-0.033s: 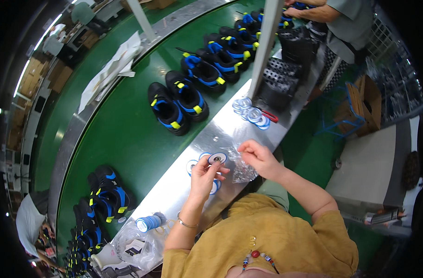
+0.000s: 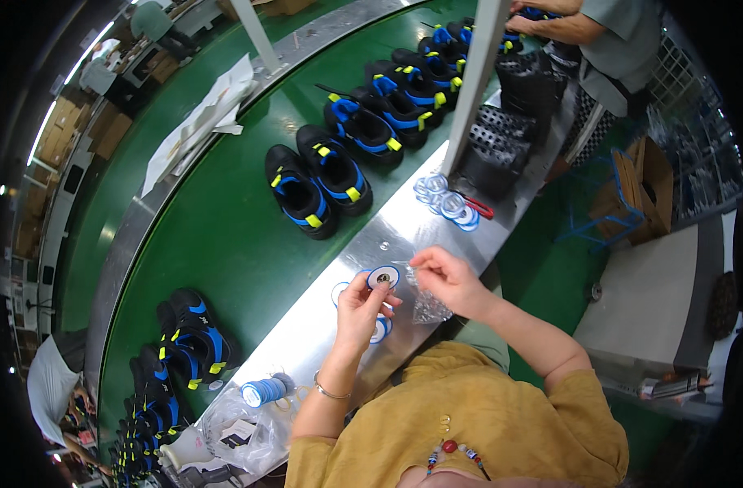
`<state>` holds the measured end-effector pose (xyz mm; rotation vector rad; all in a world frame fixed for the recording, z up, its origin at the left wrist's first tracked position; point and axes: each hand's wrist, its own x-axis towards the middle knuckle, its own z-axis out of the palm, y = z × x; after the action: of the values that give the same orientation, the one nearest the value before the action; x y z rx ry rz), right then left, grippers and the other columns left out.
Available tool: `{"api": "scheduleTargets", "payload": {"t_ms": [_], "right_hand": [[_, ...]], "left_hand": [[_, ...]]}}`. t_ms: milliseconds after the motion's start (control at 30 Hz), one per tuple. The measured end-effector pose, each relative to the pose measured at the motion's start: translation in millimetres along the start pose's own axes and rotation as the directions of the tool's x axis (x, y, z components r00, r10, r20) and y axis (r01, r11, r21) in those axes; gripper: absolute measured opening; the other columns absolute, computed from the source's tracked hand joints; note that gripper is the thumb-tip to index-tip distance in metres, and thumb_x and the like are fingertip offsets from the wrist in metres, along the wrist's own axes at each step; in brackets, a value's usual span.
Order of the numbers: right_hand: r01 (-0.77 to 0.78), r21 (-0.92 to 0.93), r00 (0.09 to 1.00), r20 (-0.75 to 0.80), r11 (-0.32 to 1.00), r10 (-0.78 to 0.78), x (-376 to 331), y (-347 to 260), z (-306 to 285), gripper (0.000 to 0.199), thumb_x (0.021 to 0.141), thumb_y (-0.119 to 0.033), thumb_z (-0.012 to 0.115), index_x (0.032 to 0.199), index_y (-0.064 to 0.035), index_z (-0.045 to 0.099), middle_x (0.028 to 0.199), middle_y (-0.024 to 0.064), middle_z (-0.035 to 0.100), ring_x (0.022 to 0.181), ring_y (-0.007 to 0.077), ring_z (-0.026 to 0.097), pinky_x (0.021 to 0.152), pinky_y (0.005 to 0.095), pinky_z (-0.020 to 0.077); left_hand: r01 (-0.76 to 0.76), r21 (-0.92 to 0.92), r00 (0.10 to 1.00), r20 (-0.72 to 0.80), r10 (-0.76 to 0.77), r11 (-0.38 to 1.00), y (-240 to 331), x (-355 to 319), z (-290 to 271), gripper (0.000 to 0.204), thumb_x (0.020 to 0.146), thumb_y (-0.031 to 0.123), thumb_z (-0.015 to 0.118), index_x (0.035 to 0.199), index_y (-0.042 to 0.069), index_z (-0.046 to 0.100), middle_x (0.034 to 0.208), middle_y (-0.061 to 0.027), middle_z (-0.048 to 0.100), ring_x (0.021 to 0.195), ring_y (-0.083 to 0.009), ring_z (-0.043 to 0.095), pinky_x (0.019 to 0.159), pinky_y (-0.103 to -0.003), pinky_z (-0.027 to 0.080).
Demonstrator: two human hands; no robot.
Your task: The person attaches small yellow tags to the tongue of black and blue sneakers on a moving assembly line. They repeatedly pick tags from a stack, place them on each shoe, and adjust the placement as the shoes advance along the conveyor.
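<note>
My left hand [image 2: 361,307] grips a round white disc with a blue rim and a dark centre [image 2: 383,277], held up between thumb and fingers over the metal ledge. Just right of it, my right hand [image 2: 448,281] has its fingers pinched together; whatever lies between the fingertips is too small to make out. Beneath that hand lies crinkled clear plastic [image 2: 428,307]. More blue-rimmed discs [image 2: 380,329] lie on the ledge, partly hidden by my left hand.
On the green belt stand black-and-blue shoes [image 2: 302,195] in rows. A red-handled tool [image 2: 479,207] lies beside clear blue-rimmed discs [image 2: 446,201]. A disc stack [image 2: 263,392] and plastic bag [image 2: 245,439] sit left. A post [image 2: 474,89] rises; another person [image 2: 611,41] works beyond.
My right hand has shifted slightly left, nearer the disc. My left hand keeps its hold on the disc, and the whole view has shifted a little.
</note>
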<state>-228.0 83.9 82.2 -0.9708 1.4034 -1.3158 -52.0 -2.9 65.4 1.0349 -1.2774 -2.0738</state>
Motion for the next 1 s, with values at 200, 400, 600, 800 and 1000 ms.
{"api": "scheduleTargets", "payload": {"t_ms": [200, 400, 600, 800, 1000], "right_hand": [[0.332, -0.26, 0.936, -0.026, 0.907, -0.35, 45, -2, 44, 0.018, 0.089, 0.002, 0.06, 0.106, 0.0017, 0.057, 0.077, 0.0053, 0.063, 0.066, 0.008, 0.057, 0.059, 0.0236, 0.0466], [0.333, -0.301, 0.935, -0.015, 0.894, -0.354, 63, 12, 48, 0.014, 0.088, 0.003, 0.06, 0.102, 0.0012, 0.058, 0.074, 0.0071, 0.062, 0.061, 0.0099, 0.057, 0.055, 0.0246, 0.0462], [0.299, -0.358, 0.945, -0.02, 0.884, -0.328, 70, 14, 49, 0.014, 0.087, 0.004, 0.059, 0.101, 0.0014, 0.058, 0.072, 0.0097, 0.061, 0.061, 0.0121, 0.058, 0.056, 0.0252, 0.0466], [0.25, -0.184, 0.968, 0.062, 0.951, -0.243, 78, 21, 50, 0.019, 0.088, 0.004, 0.059, 0.106, 0.0013, 0.058, 0.077, 0.0064, 0.063, 0.07, 0.0107, 0.059, 0.062, 0.0259, 0.0485], [0.274, -0.224, 0.953, 0.194, 0.935, -0.233, 78, 19, 57, 0.021, 0.088, 0.003, 0.059, 0.109, 0.0013, 0.058, 0.078, 0.0043, 0.062, 0.07, 0.0091, 0.058, 0.064, 0.0252, 0.0482]], "left_hand": [[-0.087, 0.136, 0.987, -0.125, 0.105, 0.987, 0, 15, -12, 0.006, 0.092, 0.009, 0.063, 0.093, 0.003, 0.063, 0.069, 0.0018, 0.059, 0.053, -0.0027, 0.05, 0.046, -0.017, 0.038], [-0.15, 0.096, 0.971, -0.172, 0.165, 0.984, -2, 22, -10, 0.012, 0.091, 0.006, 0.063, 0.102, 0.001, 0.065, 0.071, 0.0032, 0.059, 0.053, -0.0012, 0.047, 0.046, -0.017, 0.036], [-0.227, 0.222, 0.943, -0.193, 0.271, 0.948, -16, 25, -16, 0.014, 0.09, 0.004, 0.063, 0.103, -0.001, 0.066, 0.075, 0.0025, 0.06, 0.057, -0.0027, 0.048, 0.049, -0.019, 0.038], [-0.371, 0.519, 0.884, -0.056, 0.464, 0.77, -4, 22, -30, 0.018, 0.095, 0.011, 0.058, 0.1, -0.004, 0.066, 0.081, -0.0004, 0.054, 0.067, -0.0078, 0.049, 0.057, -0.023, 0.041], [-0.184, -0.186, 0.971, -0.188, 0.149, 0.965, -13, 24, -41, 0.019, 0.099, 0.015, 0.055, 0.092, 0.0, 0.064, 0.079, 0.0015, 0.058, 0.065, -0.0058, 0.05, 0.059, -0.019, 0.041]]}}
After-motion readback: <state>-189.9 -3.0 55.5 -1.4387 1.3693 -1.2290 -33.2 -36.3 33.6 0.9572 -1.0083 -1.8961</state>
